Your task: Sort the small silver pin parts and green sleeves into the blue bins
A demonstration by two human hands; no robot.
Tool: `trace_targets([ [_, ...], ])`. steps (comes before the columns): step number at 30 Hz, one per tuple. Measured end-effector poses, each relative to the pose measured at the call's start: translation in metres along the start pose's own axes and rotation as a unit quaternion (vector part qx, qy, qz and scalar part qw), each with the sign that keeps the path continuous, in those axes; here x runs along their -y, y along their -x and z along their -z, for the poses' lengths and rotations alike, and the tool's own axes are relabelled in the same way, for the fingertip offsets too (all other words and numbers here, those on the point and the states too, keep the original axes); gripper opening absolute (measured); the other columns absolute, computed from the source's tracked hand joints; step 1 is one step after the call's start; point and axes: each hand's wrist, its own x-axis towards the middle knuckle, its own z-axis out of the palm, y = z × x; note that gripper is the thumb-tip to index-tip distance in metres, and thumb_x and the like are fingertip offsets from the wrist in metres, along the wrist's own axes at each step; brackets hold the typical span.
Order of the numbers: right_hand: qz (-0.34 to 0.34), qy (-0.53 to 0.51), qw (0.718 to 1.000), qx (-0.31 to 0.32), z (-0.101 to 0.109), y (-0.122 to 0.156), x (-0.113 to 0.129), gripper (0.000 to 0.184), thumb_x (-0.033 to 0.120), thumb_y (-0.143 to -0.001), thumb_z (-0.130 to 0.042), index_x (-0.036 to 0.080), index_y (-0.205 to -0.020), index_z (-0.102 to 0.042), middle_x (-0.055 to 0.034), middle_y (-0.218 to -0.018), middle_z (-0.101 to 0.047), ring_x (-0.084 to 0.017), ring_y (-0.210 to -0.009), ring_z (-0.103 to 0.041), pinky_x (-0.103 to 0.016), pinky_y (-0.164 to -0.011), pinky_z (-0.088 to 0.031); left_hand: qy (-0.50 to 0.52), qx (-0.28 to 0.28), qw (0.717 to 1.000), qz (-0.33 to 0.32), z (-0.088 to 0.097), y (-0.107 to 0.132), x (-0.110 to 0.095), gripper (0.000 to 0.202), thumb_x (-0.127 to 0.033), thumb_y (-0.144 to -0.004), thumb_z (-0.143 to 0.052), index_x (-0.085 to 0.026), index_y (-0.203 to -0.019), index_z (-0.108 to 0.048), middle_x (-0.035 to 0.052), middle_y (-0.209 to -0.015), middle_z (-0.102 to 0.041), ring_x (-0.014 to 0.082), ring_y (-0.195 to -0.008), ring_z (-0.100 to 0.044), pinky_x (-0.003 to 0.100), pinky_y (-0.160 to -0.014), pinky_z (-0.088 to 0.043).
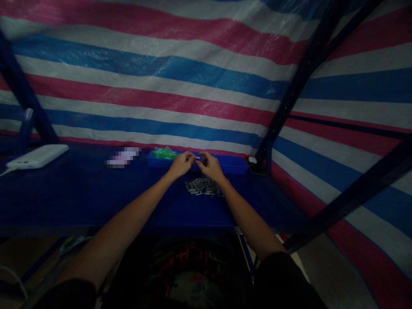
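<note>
My left hand [184,163] is closed in a pinch over the blue trays. Facing it, my right hand [210,166] has its thumb and forefinger curled toward the same spot. Between the two sets of fingertips shows a small pale metallic piece [197,158], too small and dark to make out in detail. Just below the hands, a loose pile of short grey metal cylinders [201,186] lies on the blue tabletop [128,201], partly behind my right wrist. Green plastic pieces [165,152] fill the left part of a blue tray [157,162] beside my left hand.
Another blue tray section [234,163] extends right of my hands. A dark flat object with a white case [252,160] on it lies by the rack post [268,150]. To the left are a blurred-out flat item [124,157] and a white power bank [38,156] with a cable. Striped sheeting hangs behind.
</note>
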Motion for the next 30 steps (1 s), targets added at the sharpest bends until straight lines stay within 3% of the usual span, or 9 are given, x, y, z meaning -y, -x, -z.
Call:
trace_targets([
  [4, 0.038, 0.022, 0.999, -0.022, 0.0, -0.001, -0.001, 0.018, 0.025, -0.076, -0.052, 0.015, -0.09, -0.059, -0.0014, -0.072, -0.055, -0.013, -0.064, -0.05, -0.024, -0.062, -0.039, -0.063, 0.01, 0.998, 0.007, 0.002, 0.003, -0.004, 0.033, -0.037, -0.083, -0.038, -0.015, -0.068, -0.057, 0.0039, -0.062, -0.061, 0.0158, -0.059, -0.057, 0.025, -0.057, -0.041],
  [7, 0.022, 0.037, 0.999, -0.021, 0.0, -0.001, 0.001, 0.018, 0.028, -0.079, -0.05, 0.015, -0.082, -0.061, -0.0021, -0.071, -0.055, -0.013, -0.064, -0.05, -0.024, -0.061, -0.038, -0.097, 0.003, 0.995, -0.012, 0.003, 0.004, -0.006, 0.039, -0.039, -0.085, -0.034, -0.016, -0.064, -0.056, 0.004, -0.06, -0.061, 0.0159, -0.058, -0.056, 0.025, -0.057, -0.04],
  [14, -0.032, 0.046, 0.998, -0.029, 0.002, -0.003, 0.003, 0.028, 0.029, -0.084, -0.041, 0.016, -0.07, -0.06, -0.0017, -0.068, -0.058, -0.013, -0.066, -0.051, -0.024, -0.062, -0.035, -0.044, 0.012, 0.997, -0.064, 0.002, 0.007, -0.011, 0.023, -0.031, -0.082, -0.044, -0.014, -0.094, -0.055, 0.0027, -0.068, -0.063, 0.0149, -0.062, -0.059, 0.024, -0.058, -0.042],
  [16, -0.041, 0.033, 0.998, -0.034, 0.002, -0.003, 0.004, 0.03, 0.032, -0.085, -0.038, 0.016, -0.072, -0.06, -0.002, -0.068, -0.059, -0.013, -0.065, -0.051, -0.024, -0.062, -0.036, -0.025, 0.02, 0.997, -0.069, 0.001, 0.008, -0.012, 0.021, -0.028, -0.081, -0.046, -0.014, -0.093, -0.055, 0.0038, -0.073, -0.063, 0.015, -0.066, -0.059, 0.025, -0.062, -0.043],
  [22, -0.018, -0.022, 0.999, -0.02, 0.001, 0.001, 0.005, 0.028, 0.034, -0.08, -0.049, 0.018, -0.102, -0.053, 0.0023, -0.067, -0.056, -0.012, -0.061, -0.051, -0.022, -0.059, -0.038, -0.052, -0.003, 0.998, -0.041, 0.0, 0.007, -0.009, 0.023, -0.03, -0.085, -0.037, -0.016, -0.077, -0.053, 0.0023, -0.068, -0.061, 0.0145, -0.065, -0.057, 0.024, -0.061, -0.042],
  [30, -0.002, 0.052, 0.998, -0.018, 0.003, -0.001, 0.003, 0.022, 0.033, -0.086, -0.042, 0.017, -0.086, -0.058, -0.002, -0.074, -0.058, -0.013, -0.067, -0.051, -0.024, -0.064, -0.037, -0.068, 0.019, 0.997, -0.013, -0.001, 0.004, -0.005, 0.041, -0.038, -0.089, -0.025, -0.015, -0.076, -0.056, 0.0047, -0.066, -0.062, 0.0161, -0.063, -0.059, 0.026, -0.064, -0.044],
])
